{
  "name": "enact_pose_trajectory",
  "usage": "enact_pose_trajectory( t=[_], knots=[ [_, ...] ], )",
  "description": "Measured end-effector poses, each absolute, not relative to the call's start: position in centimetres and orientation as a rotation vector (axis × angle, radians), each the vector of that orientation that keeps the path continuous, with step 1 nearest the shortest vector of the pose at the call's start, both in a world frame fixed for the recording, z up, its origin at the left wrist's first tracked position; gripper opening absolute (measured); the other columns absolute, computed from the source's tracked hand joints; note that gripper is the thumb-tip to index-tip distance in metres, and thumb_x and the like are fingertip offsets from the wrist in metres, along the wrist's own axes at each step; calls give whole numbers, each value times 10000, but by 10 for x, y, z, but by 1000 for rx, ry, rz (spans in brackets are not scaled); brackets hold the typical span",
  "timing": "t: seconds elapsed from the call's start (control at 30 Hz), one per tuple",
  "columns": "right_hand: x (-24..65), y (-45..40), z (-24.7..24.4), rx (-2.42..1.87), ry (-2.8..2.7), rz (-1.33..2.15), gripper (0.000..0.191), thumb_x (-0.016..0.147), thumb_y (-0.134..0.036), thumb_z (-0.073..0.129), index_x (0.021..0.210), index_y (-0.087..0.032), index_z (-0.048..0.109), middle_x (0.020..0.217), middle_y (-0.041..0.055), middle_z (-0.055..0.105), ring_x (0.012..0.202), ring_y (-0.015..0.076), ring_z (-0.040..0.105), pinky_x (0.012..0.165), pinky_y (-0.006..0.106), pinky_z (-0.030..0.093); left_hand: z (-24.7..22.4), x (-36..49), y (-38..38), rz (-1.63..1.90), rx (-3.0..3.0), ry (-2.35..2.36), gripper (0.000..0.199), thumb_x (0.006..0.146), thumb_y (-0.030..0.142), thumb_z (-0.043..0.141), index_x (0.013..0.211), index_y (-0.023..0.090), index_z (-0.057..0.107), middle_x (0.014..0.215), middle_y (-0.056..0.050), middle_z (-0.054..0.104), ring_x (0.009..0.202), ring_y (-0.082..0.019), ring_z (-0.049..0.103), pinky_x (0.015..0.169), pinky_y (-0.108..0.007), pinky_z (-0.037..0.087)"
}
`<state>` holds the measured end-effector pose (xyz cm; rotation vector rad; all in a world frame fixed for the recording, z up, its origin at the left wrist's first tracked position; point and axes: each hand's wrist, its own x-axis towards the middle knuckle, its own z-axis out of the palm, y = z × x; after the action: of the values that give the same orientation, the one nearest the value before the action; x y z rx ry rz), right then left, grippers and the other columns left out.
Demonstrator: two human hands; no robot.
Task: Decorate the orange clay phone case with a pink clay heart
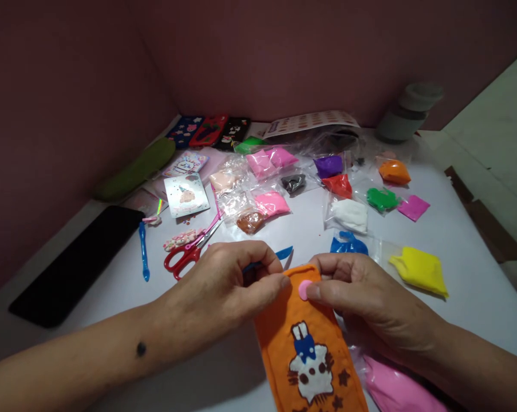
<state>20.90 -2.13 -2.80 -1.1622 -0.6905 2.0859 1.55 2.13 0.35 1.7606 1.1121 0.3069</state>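
Note:
An orange clay-covered panel [279,332], shaped like a phone case, is held up between both hands near the front of the table. It bears a white cat figure [313,377] in blue, upside down from here, with brown stars beside it. My left hand [236,280] pinches the panel's upper left corner between thumb and fingers. At the upper right, my right hand [365,286] grips the edge, its thumb touching a flat pink clay disc [305,290] on the orange surface. A blue modelling knife [284,252] lies partly hidden behind my left hand.
Bags of coloured clay spread across the white table [125,355], including yellow [421,272], white [350,214] and pink [399,389]. Red scissors [183,260], a blue tool [143,252] and a black slab [78,266] lie left. Decorated cases [209,130] and a jar [406,111] stand behind.

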Motion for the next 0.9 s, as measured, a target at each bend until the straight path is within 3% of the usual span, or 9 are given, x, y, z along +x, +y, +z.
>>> enact_pose_trajectory(
  t=[0.9],
  knots=[
    [207, -26, -27, -1149, -659, 2076, 102, 740, -212, 718, 775, -161, 638, 668, -3, 632, 578, 102, 570, 572, 231, 428, 2, 15, 18, 280, 1836, 1104, 160, 834, 272, 552, 735, 168, 624, 614, 39, 547, 556, -78, 457, 483, -172, 343]
  ],
)
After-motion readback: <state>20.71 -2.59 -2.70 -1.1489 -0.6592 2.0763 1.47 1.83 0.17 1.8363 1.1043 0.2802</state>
